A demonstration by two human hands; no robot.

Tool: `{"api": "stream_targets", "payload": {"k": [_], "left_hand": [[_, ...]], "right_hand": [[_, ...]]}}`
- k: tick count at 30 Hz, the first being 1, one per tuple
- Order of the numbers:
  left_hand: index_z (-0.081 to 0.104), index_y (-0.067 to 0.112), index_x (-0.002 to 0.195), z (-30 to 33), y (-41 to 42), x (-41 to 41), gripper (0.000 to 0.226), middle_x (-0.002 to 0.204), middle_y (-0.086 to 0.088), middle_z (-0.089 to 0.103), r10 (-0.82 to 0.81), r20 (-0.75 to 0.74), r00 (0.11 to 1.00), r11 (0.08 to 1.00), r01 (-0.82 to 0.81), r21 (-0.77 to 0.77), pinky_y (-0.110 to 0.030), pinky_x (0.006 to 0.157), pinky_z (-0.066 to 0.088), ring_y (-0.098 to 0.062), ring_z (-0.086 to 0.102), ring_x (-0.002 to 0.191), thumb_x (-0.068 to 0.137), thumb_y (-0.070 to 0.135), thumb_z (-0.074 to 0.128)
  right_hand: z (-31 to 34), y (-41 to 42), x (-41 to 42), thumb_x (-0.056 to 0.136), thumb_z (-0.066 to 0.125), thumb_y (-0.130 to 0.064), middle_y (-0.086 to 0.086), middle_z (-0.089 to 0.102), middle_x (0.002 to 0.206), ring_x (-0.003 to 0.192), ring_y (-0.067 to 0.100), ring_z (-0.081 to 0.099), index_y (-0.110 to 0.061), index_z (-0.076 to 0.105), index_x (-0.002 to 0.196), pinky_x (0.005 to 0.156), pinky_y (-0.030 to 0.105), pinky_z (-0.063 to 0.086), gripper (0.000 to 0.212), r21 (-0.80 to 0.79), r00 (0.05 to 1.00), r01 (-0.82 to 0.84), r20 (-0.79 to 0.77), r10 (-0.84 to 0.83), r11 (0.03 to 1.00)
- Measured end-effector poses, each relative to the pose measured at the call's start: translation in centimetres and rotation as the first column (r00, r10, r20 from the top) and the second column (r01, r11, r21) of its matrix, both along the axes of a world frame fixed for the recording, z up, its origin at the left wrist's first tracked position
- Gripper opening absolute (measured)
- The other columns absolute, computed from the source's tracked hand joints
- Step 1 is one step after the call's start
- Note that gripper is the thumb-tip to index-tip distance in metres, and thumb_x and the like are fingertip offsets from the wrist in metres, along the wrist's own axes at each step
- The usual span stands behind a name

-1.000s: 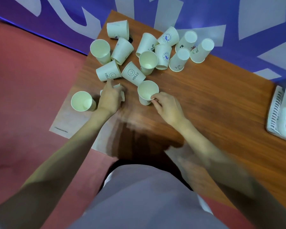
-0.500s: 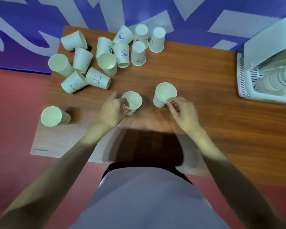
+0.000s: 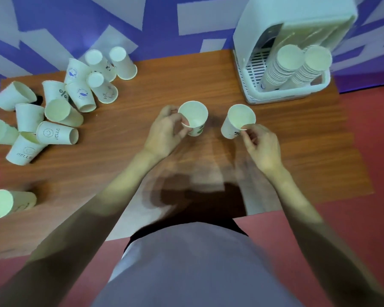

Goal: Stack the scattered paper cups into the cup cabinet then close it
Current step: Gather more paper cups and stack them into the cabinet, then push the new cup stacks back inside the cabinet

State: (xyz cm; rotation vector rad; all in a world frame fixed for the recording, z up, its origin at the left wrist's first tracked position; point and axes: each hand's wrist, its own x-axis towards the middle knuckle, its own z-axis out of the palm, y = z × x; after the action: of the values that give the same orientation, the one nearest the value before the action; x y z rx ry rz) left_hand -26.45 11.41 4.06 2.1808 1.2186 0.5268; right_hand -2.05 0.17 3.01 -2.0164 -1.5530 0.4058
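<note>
Forearms reach forward from the bottom edge, both bare, over the wooden surface [image 3: 164,89]. We see the left hand [image 3: 164,135] curled round the side of one paper cup [image 3: 194,118], thumb and fingers [image 3: 184,127] wrapped on its wall near the rim, the cup tilted with its open mouth facing up toward the camera. The right hand [image 3: 263,147] pinches the near rim of a second cup [image 3: 237,120] between thumb and forefinger, the other fingers loosely bent behind; that cup also tilts mouth-up, its body lying beyond and to the left of the fingertips. The two held cups are apart, side by side near the middle of the surface.

We count two cups in hand. A heap of loose cups [image 3: 60,109] lies at the far left, about twelve as far as we can tell, some upside down, some on their sides, several touching or overlapping. One more lone cup [image 3: 7,204] lies on its side at the near left edge, well apart from the heap.

The white cup cabinet [image 3: 297,25] stands at the far right corner, its front open. Inside it two stacks of nested cups [image 3: 297,67] lean side by side, bottoms toward us; the number in each we cannot tell.
</note>
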Motion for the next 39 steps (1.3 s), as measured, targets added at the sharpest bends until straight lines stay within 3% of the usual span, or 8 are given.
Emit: {"api": "stream_targets", "payload": {"k": [11,14,19,21,24,28,35,39], "left_hand": [[0.067,0.011,0.088,4.3,3.7,17.8,0.014,0.12,-0.008,0.055,-0.083,0.257,0.963,0.983,0.036,0.181,-0.028,0.087,0.049,-0.013,0.054,0.108,0.081,0.023,0.069],[0.067,0.008,0.088,6.0,4.9,21.7,0.016,0.119,-0.011,0.055,-0.079,0.289,0.954,0.969,0.006,0.245,-0.023,0.081,0.046,0.001,0.048,0.095,0.08,0.022,0.069],[0.067,0.008,0.087,6.9,6.3,25.9,0.016,0.119,-0.011,0.054,-0.106,0.274,0.956,0.973,0.042,0.228,-0.032,0.082,0.05,-0.016,0.057,0.101,0.08,0.022,0.067],[0.067,0.007,0.087,6.6,6.5,26.9,0.015,0.119,-0.012,0.054,-0.114,0.256,0.96,0.973,0.055,0.224,-0.028,0.086,0.048,-0.017,0.057,0.101,0.08,0.021,0.067],[0.067,0.005,0.086,5.7,6.7,27.9,0.016,0.118,-0.015,0.055,-0.11,0.212,0.971,0.971,0.06,0.23,-0.017,0.086,0.038,-0.022,0.057,0.104,0.079,0.019,0.069],[0.066,0.005,0.087,4.1,7.0,28.3,0.015,0.119,-0.012,0.055,-0.103,0.146,0.984,0.975,0.071,0.211,-0.022,0.084,0.04,-0.022,0.055,0.109,0.079,0.017,0.071],[0.066,0.009,0.107,1.0,7.5,28.9,0.028,0.134,-0.01,0.052,-0.045,-0.051,0.998,0.987,0.053,0.15,-0.032,0.098,0.038,-0.028,0.048,0.122,0.087,0.028,0.063],[0.064,0.008,0.113,0.0,7.3,29.5,0.038,0.137,-0.005,0.052,-0.024,-0.072,0.997,0.99,0.034,0.136,-0.031,0.099,0.036,-0.027,0.048,0.123,0.088,0.037,0.062]], "right_hand": [[3.4,0.0,13.4,0.096,0.053,-0.019,0.012,0.061,0.081,0.067,0.024,0.056,-0.006,0.065,0.097,0.06,0.038,0.046,0.018,0.257,0.981,0.188,-0.004,-0.193,0.948],[4.3,1.3,16.2,0.095,0.054,-0.017,0.014,0.062,0.082,0.069,0.023,0.057,-0.003,0.066,0.097,0.062,0.028,0.043,0.018,0.341,0.965,0.253,-0.02,-0.262,0.906],[5.2,4.0,19.5,0.093,0.054,-0.015,0.015,0.062,0.082,0.069,0.022,0.057,-0.002,0.066,0.097,0.062,0.026,0.043,0.017,0.411,0.947,0.31,-0.05,-0.318,0.857],[5.2,4.9,20.1,0.093,0.054,-0.015,0.014,0.062,0.082,0.069,0.022,0.057,-0.003,0.066,0.096,0.061,0.03,0.045,0.018,0.422,0.945,0.318,-0.066,-0.321,0.849],[4.5,6.1,20.9,0.093,0.053,-0.015,0.013,0.063,0.083,0.069,0.023,0.058,-0.004,0.066,0.096,0.062,0.032,0.046,0.018,0.415,0.946,0.316,-0.066,-0.318,0.853],[2.7,7.5,21.7,0.094,0.052,-0.021,0.011,0.063,0.085,0.071,0.025,0.058,-0.009,0.065,0.096,0.064,0.043,0.049,0.018,0.344,0.963,0.268,-0.056,-0.265,0.9],[0.6,8.6,22.3,0.093,0.054,-0.026,0.006,0.059,0.078,0.067,0.014,0.052,-0.011,0.065,0.092,0.063,0.034,0.046,0.019,0.199,0.982,0.191,-0.032,-0.188,0.961],[-0.3,9.0,22.6,0.095,0.053,-0.029,-0.003,0.051,0.077,0.067,0.005,0.042,-0.013,0.066,0.092,0.061,0.03,0.04,0.022,0.143,0.984,0.179,-0.005,-0.18,0.973]]}}
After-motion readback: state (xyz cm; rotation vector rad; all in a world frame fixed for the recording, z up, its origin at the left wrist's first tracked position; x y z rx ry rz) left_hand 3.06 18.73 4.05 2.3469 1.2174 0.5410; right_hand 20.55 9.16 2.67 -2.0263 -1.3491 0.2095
